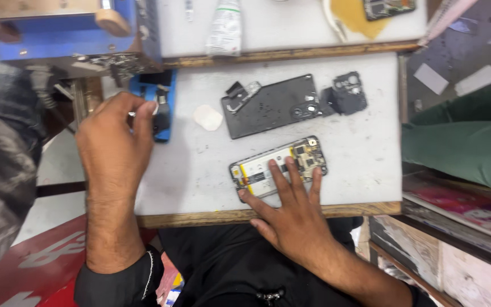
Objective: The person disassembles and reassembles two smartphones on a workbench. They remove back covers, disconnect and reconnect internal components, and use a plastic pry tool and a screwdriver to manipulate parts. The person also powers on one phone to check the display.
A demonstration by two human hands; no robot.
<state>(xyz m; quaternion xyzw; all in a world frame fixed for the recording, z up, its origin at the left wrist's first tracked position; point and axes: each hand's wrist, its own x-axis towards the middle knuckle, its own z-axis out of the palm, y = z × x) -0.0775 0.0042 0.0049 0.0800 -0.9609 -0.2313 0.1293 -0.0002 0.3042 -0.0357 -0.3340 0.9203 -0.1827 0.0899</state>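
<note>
Your left hand (115, 136), left of centre, pinches something small and hidden by its fingers; your right hand (291, 210) lies flat, fingers spread, on the opened phone (277, 167), gripping nothing.

right hand (291, 210): flat, fingers spread on opened phone (278, 167) near the white board's (365, 153) front edge | left hand (115, 142): at board's left edge, fingertips pinching a small part beside blue holder (163, 105) | farther: black back cover (271, 105), camera bezel (348, 92) to its right, white pad (207, 117) to its left
</note>
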